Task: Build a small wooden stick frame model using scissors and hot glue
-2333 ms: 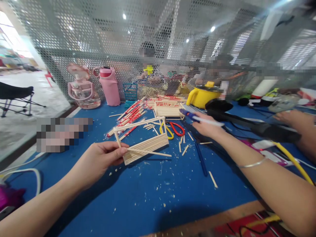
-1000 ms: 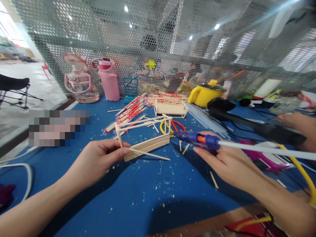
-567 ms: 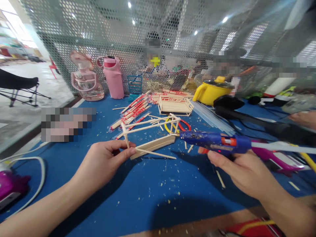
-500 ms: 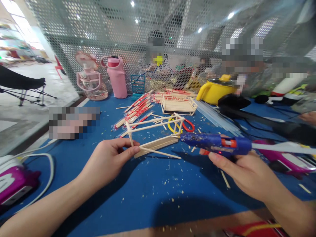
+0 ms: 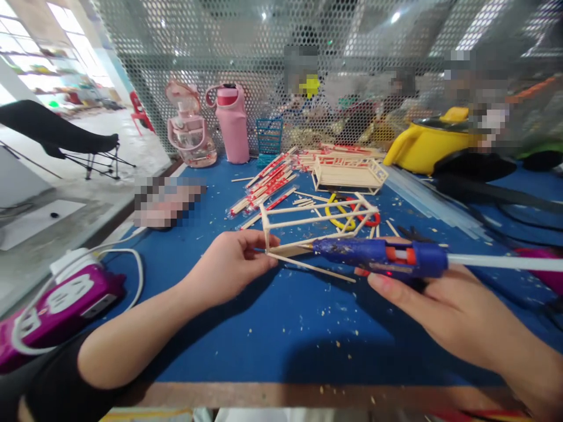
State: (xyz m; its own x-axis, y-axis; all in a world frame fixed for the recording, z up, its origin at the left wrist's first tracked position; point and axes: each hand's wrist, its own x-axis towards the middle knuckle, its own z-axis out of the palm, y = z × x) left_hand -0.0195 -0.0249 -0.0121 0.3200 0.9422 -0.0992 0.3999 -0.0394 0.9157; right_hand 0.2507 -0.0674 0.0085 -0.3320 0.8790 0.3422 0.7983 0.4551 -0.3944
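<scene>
My left hand pinches the near left corner of a small frame of wooden sticks, fingers closed round its joint. From that corner a loose-looking stick slants out toward the right. My right hand is wrapped round a blue hot glue gun, with a white glue stick running out of its back end. The gun's nozzle points left, at the lower bar of the frame; whether it touches cannot be made out. Behind the frame lie scissors with yellow and red handles, partly hidden.
A finished-looking stick tray, packaged chopsticks and clear glue sticks lie farther back. Pink bottle, yellow pot and perforated screen stand behind. A purple power strip with cables sits at left.
The glue gun's nozzle has shifted left along the frame, from its right end toward my left hand. My view has turned slightly left. Both hands keep their hold.
</scene>
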